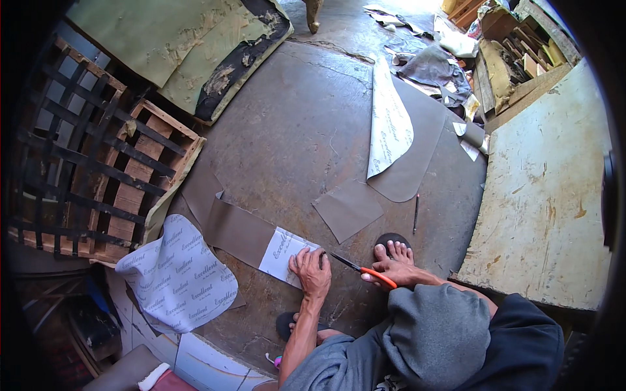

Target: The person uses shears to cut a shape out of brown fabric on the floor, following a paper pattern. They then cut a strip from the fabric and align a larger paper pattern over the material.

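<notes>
My left hand (pixel 313 274) presses on the folded-over end of a long brown leatherette strip (pixel 242 231), its fingers bent at the edge. That end shows its white printed backing (pixel 277 255). In my right hand (pixel 395 271) is a pair of scissors (pixel 380 277) with orange handles; its dark blades point up and left toward the strip's end, near the left fingers. Whether the blades touch the material I cannot tell. A square brown piece (pixel 348 211) lies flat on the floor just beyond the scissors.
Left of me lies a curled white-backed piece (pixel 182 277) beside a wooden frame with black webbing (pixel 111 163). A large brown sheet (pixel 417 137), partly folded, lies ahead, with a pencil (pixel 417 214) nearby. A worn pale board (pixel 538 189) flanks my right; scraps (pixel 437 68) lie beyond.
</notes>
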`<control>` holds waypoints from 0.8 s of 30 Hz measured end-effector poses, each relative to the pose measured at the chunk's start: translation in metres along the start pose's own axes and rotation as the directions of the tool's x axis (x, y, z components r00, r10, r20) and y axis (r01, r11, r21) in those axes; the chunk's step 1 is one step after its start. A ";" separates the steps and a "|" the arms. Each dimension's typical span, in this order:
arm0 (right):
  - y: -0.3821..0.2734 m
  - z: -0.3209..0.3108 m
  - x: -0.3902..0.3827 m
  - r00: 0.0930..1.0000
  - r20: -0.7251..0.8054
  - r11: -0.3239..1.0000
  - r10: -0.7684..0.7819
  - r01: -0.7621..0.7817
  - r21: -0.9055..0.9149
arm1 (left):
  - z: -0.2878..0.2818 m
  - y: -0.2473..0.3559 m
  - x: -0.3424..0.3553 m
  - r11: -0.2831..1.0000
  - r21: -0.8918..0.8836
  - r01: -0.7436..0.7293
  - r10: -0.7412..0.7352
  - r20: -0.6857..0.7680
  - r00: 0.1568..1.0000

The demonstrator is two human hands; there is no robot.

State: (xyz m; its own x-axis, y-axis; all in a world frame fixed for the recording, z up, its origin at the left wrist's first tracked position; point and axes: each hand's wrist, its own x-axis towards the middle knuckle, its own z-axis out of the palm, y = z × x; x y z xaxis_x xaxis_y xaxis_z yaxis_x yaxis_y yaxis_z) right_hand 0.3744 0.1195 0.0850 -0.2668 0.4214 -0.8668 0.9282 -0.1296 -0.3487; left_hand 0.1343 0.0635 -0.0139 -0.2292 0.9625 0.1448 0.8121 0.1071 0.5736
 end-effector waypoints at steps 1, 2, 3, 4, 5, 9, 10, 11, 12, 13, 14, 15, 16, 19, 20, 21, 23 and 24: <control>0.000 0.000 0.000 1.000 0.005 1.000 0.002 -0.002 -0.012 | 0.001 0.000 0.000 1.000 -0.001 0.000 0.000 0.000 1.000; 0.000 -0.001 0.001 1.000 0.010 1.000 0.003 -0.003 -0.025 | 0.002 0.000 0.000 0.999 -0.028 0.022 -0.022 0.009 1.000; 0.000 0.000 0.001 1.000 0.010 1.000 0.002 -0.001 -0.026 | 0.002 -0.001 -0.001 0.997 -0.055 0.044 -0.043 0.019 0.999; 0.000 0.000 0.000 1.000 0.011 0.999 0.013 -0.012 -0.040 | 0.001 0.000 0.000 0.997 -0.057 0.045 -0.044 0.019 0.999; 0.000 0.001 0.000 1.000 0.011 0.998 0.024 -0.023 -0.055 | -0.001 -0.001 0.002 0.992 -0.105 0.070 -0.065 0.052 0.997; -0.007 0.000 -0.009 1.000 0.002 0.997 0.004 -0.004 -0.079 | -0.005 -0.003 0.005 0.987 -0.132 0.092 -0.078 0.110 0.991; -0.008 0.000 -0.008 1.000 0.001 0.996 0.016 -0.015 -0.085 | -0.005 -0.002 0.005 0.987 -0.132 0.091 -0.077 0.112 0.991; -0.009 0.000 -0.007 1.000 0.001 0.996 0.027 -0.027 -0.090 | -0.006 -0.002 0.005 0.988 -0.131 0.080 -0.066 0.105 0.992; -0.010 0.000 -0.007 1.000 0.000 0.996 0.028 -0.028 -0.088 | -0.006 -0.002 0.006 0.989 -0.130 0.069 -0.056 0.099 0.993; -0.012 0.000 -0.007 0.999 0.007 0.994 0.038 -0.037 -0.103 | -0.006 -0.002 0.006 0.989 -0.130 0.069 -0.057 0.098 0.994; -0.014 -0.001 -0.007 0.999 0.013 0.992 0.048 -0.046 -0.117 | -0.006 -0.002 0.006 0.987 -0.131 0.093 -0.080 0.102 0.992; -0.016 -0.001 -0.007 0.999 0.013 0.992 0.047 -0.045 -0.118 | -0.006 -0.003 0.006 0.984 -0.132 0.117 -0.103 0.106 0.989; -0.018 -0.002 -0.007 0.997 0.017 0.988 0.078 -0.075 -0.133 | -0.006 -0.003 0.006 0.984 -0.132 0.117 -0.103 0.106 0.989; -0.012 0.002 -0.003 0.995 -0.012 0.984 0.100 -0.100 -0.149 | -0.004 -0.004 0.006 0.986 -0.128 0.108 -0.094 0.108 0.990; -0.010 0.004 -0.002 0.995 -0.045 0.984 0.090 -0.096 -0.149 | -0.004 -0.004 0.006 0.987 -0.118 0.106 -0.094 0.105 0.990; -0.010 0.004 -0.002 0.995 -0.046 0.984 0.090 -0.096 -0.150 | -0.003 -0.004 0.005 0.989 -0.108 0.105 -0.094 0.101 0.990; -0.011 0.003 -0.003 0.996 -0.053 0.981 0.074 -0.082 -0.173 | -0.003 -0.004 0.005 0.988 -0.108 0.112 -0.101 0.101 0.990; -0.009 0.005 0.001 0.996 -0.052 0.981 0.074 -0.082 -0.173 | -0.002 -0.004 0.005 0.987 -0.109 0.119 -0.108 0.100 0.989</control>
State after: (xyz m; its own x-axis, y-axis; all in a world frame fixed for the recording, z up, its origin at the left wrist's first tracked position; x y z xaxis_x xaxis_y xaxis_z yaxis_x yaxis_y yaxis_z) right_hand 0.3647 0.1163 0.0859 -0.1836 0.4571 -0.8703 0.9778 -0.0062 -0.2095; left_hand 0.1290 0.0669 -0.0136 -0.2609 0.9654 0.0009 0.7159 0.1928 0.6710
